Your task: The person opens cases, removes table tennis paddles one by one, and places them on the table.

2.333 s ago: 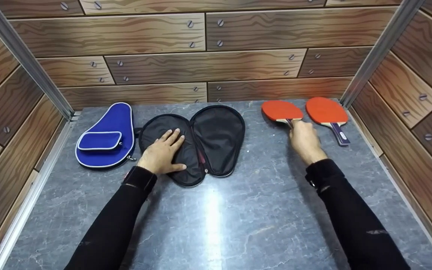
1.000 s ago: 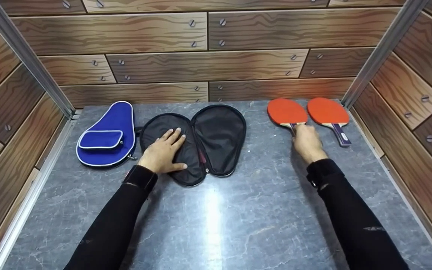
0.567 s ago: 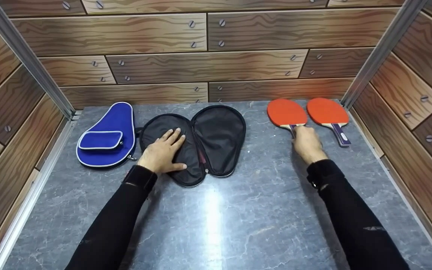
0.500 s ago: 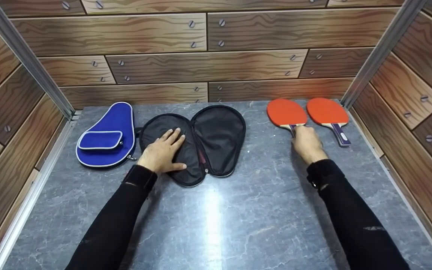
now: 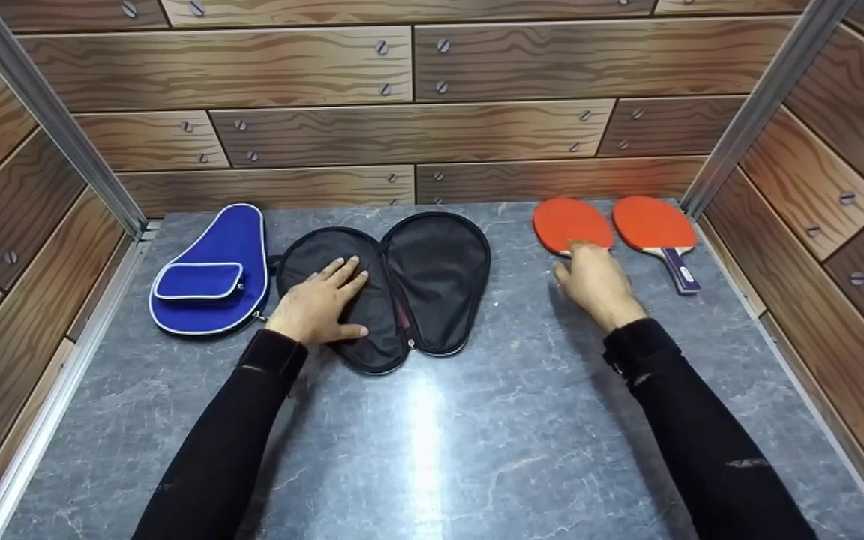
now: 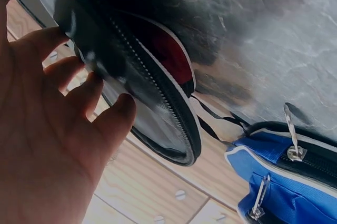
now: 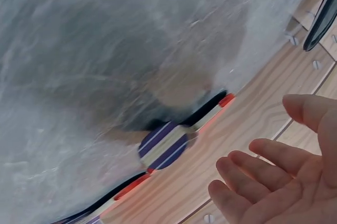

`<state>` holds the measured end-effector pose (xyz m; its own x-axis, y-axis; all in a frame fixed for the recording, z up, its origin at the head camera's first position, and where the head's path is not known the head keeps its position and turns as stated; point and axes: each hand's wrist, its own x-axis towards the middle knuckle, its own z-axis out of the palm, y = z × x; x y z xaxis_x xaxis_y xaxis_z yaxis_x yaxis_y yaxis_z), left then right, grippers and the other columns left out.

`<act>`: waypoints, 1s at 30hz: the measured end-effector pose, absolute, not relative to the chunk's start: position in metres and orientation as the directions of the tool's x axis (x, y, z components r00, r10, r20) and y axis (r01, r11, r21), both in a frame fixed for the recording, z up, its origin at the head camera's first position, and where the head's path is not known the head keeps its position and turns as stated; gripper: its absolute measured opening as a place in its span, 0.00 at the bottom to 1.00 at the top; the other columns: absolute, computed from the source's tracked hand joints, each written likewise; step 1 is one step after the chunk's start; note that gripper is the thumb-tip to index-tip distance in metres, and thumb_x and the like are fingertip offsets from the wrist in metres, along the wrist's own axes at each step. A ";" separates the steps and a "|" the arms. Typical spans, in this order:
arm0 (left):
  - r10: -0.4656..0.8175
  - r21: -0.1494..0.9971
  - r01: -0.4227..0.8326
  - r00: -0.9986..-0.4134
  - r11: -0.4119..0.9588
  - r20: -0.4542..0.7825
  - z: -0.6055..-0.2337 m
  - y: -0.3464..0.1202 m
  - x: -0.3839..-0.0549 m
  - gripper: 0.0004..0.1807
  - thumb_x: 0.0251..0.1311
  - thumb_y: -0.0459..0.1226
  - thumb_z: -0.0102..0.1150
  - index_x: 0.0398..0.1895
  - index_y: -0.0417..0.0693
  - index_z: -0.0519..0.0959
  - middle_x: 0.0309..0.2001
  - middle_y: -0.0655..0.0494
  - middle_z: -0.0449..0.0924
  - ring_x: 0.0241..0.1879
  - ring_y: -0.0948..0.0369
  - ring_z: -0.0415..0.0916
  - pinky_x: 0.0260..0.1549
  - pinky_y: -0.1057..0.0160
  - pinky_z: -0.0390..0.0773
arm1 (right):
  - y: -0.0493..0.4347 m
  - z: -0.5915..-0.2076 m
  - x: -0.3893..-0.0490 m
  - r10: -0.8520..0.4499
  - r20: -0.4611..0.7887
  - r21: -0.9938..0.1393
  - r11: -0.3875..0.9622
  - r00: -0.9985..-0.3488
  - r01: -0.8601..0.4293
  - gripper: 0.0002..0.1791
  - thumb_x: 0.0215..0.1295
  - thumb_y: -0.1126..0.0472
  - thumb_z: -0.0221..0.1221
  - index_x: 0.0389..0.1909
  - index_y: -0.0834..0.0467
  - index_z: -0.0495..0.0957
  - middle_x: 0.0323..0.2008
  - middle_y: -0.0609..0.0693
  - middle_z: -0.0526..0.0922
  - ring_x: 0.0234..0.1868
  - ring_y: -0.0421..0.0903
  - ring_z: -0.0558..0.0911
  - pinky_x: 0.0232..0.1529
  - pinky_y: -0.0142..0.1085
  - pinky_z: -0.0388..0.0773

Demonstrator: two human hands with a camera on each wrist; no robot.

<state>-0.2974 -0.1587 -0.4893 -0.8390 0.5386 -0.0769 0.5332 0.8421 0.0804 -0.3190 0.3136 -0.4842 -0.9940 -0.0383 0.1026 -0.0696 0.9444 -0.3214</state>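
Observation:
My left hand (image 5: 318, 306) rests with spread fingers on the left half of an unzipped, black-lined paddle case (image 5: 439, 277), which lies spread flat. In the left wrist view the zipper edge of that case (image 6: 166, 98) and a dark red outer part show beyond my fingers. Over on the right, my right hand (image 5: 597, 281) hovers with loose fingers above a red table tennis paddle (image 5: 568, 221), hiding most of its handle. The right wrist view shows the striped butt of this paddle's handle (image 7: 162, 145) apart from my straightened fingers. A second red paddle (image 5: 653, 221) lies alongside, its purple handle toward me.
A blue paddle case (image 5: 211, 262) with white piping and a small front pocket lies at the left. All these things lie on a grey marbled tabletop (image 5: 507, 420). Wood-patterned panels (image 5: 342, 135) close off the back and both sides.
My right hand has let go of the left paddle's handle and moved slightly left and up. That paddle was earlier straightened beside the other one. My left hand stays on the case.

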 end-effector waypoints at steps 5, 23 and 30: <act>0.543 0.091 0.536 -0.835 0.839 -0.084 -0.486 -0.165 -0.296 0.54 0.76 0.58 0.75 0.94 0.43 0.65 0.96 0.39 0.56 0.96 0.38 0.56 0.91 0.33 0.67 | 0.302 -0.484 -0.318 -0.086 0.114 -0.300 0.947 -0.990 -0.116 0.36 0.86 0.53 0.64 0.84 0.70 0.74 0.82 0.74 0.77 0.83 0.74 0.78 0.86 0.69 0.75; 0.564 0.126 0.555 -0.824 0.822 -0.050 -0.485 -0.199 -0.287 0.49 0.78 0.54 0.74 0.93 0.42 0.68 0.95 0.40 0.61 0.95 0.40 0.60 0.91 0.32 0.67 | 0.251 -0.489 -0.306 -0.330 0.063 -0.231 0.913 -0.942 -0.336 0.42 0.88 0.41 0.63 0.89 0.63 0.70 0.90 0.69 0.69 0.93 0.71 0.67 0.92 0.68 0.66; 0.586 0.145 0.573 -0.806 0.807 -0.077 -0.484 -0.208 -0.283 0.51 0.77 0.57 0.75 0.93 0.45 0.67 0.95 0.42 0.61 0.94 0.40 0.60 0.91 0.31 0.66 | 0.235 -0.496 -0.295 -0.425 0.047 -0.225 0.877 -0.904 -0.424 0.44 0.87 0.39 0.64 0.91 0.60 0.69 0.91 0.65 0.68 0.93 0.69 0.66 0.89 0.70 0.70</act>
